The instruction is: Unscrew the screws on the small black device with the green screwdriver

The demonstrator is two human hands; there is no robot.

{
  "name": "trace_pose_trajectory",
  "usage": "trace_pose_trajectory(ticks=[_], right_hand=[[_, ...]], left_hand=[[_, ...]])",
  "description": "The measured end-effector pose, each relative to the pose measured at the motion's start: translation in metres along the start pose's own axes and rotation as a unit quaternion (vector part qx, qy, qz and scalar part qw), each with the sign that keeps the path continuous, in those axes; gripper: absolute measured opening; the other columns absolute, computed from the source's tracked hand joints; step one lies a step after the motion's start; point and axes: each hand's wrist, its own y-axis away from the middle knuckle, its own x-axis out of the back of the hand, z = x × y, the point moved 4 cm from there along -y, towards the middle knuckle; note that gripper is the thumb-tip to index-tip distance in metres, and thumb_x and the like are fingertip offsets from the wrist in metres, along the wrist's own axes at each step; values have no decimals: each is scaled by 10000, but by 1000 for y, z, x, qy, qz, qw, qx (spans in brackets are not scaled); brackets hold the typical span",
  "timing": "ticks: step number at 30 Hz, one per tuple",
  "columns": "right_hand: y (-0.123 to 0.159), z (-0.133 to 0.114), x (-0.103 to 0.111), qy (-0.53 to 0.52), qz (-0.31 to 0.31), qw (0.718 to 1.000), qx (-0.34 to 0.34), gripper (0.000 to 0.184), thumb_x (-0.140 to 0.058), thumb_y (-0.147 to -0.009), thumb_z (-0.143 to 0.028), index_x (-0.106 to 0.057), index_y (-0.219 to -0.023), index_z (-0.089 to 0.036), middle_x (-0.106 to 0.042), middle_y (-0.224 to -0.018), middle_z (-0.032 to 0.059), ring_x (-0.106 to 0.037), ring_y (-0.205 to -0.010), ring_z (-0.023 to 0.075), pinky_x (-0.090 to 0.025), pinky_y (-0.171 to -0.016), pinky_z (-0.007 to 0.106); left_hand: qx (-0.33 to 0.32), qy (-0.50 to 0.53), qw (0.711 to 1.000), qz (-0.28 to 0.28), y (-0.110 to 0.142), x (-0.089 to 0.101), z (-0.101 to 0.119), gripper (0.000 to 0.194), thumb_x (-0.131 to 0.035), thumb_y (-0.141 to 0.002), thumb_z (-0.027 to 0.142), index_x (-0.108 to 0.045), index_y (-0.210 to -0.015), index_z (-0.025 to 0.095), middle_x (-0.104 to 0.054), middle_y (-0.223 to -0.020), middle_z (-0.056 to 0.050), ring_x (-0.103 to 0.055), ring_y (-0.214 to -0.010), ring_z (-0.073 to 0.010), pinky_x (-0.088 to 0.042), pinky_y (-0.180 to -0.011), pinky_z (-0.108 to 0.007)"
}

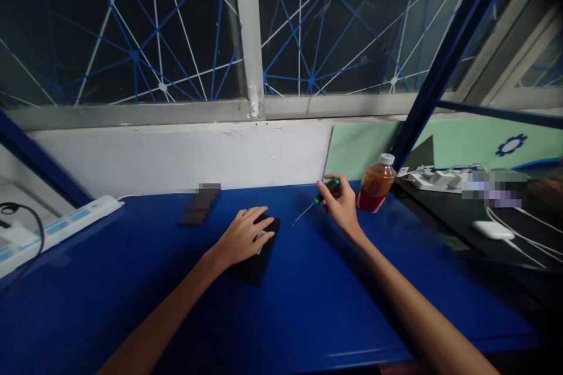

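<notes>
My left hand [244, 237] lies on a flat black device [260, 255] in the middle of the blue table [308, 304], fingers stretched over its top edge. My right hand [341, 204] is closed round the black-and-green handle of a small screwdriver [319, 198]. The thin shaft points down and left, its tip just above the table to the right of the black device. The two hands are about a hand's width apart.
A plastic bottle of amber liquid [376, 184] stands right beside my right hand. A blurred dark object [200, 204] lies at the back. A white power strip [53, 228] sits at the left edge. Chargers and cables [492, 228] lie on the dark surface to the right.
</notes>
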Motion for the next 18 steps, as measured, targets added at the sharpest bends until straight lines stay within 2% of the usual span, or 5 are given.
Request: trace_pose_trajectory(ticks=[4,11,14,16,18], right_hand=[[4,13,-1,-58,7,997,-49,313,-697,-800,-460,-544,-937,-223,-475,-484,-100,-447,-298,91,-332,-278,194],[5,13,2,-83,23,995,-58,326,-722,-782,-457,-545,-909,-214,-473,-457,-107,-451,-285,89,-333,-274,183],[5,13,1,-92,26,993,-67,331,-737,-769,-448,-551,-903,-210,-476,-460,-107,-458,-288,90,-331,-276,182],[5,12,0,-101,26,991,-77,333,-741,-763,-448,-549,-890,-207,-486,-464,-104,-459,-283,92,-331,-276,186],[5,12,1,-111,27,989,-90,327,-737,-765,-447,-546,-873,-204,-486,-459,-104,-455,-270,93,-327,-275,190]], left_hand=[[-27,29,999,-38,-2,-7,-7,392,-342,-1027,399,-548,-1327,253,-561,-1384,-78,-493,-1276,-262,-359,-1009,-450],[32,-66,997,11,7,-4,-28,403,-393,-998,425,-630,-1232,199,-678,-1133,-124,-608,-962,-272,-388,-827,-416],[73,-100,992,30,11,4,-35,354,-438,-981,381,-697,-1098,169,-707,-957,-129,-612,-834,-269,-389,-776,-423],[83,-105,989,63,12,11,-36,325,-458,-972,355,-727,-974,172,-713,-955,-134,-616,-873,-289,-382,-810,-462],[56,-82,991,95,11,15,-33,296,-461,-973,320,-724,-943,187,-705,-1075,-130,-603,-1013,-306,-357,-893,-501]])
